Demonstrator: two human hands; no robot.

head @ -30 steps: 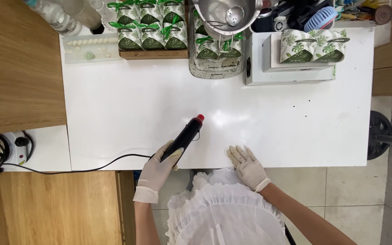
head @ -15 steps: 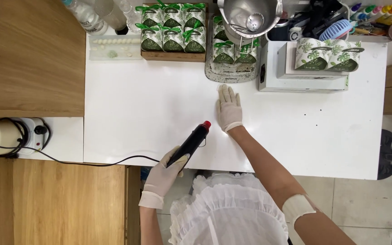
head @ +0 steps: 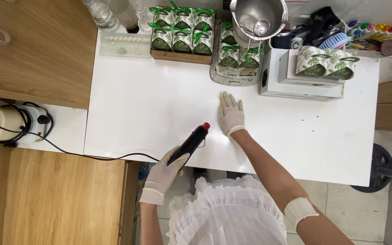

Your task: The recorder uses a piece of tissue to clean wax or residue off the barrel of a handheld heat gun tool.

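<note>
My left hand [head: 166, 170], in a white glove, grips a black heat gun [head: 190, 143] with a red tip; its black cord [head: 91, 156] trails left off the white table [head: 150, 109]. The gun lies low over the table's front part, tip pointing up-right. My right hand [head: 230, 113], also gloved, rests flat on the table with fingers spread, reaching toward a white tray [head: 232, 77] of small green-and-white gift boxes. Nothing is in that hand.
A wooden crate of green-ribboned boxes [head: 180, 34] stands at the back. A steel pot [head: 259, 18] sits above the tray. A white box [head: 305, 79] carries more packets at right. A wooden counter [head: 32, 50] and a small white appliance [head: 5, 122] lie to the left.
My right hand moved from the table's front edge forward toward the tray and now lies flat with spread fingers. The left hand kept hold of the heat gun in about the same place.
</note>
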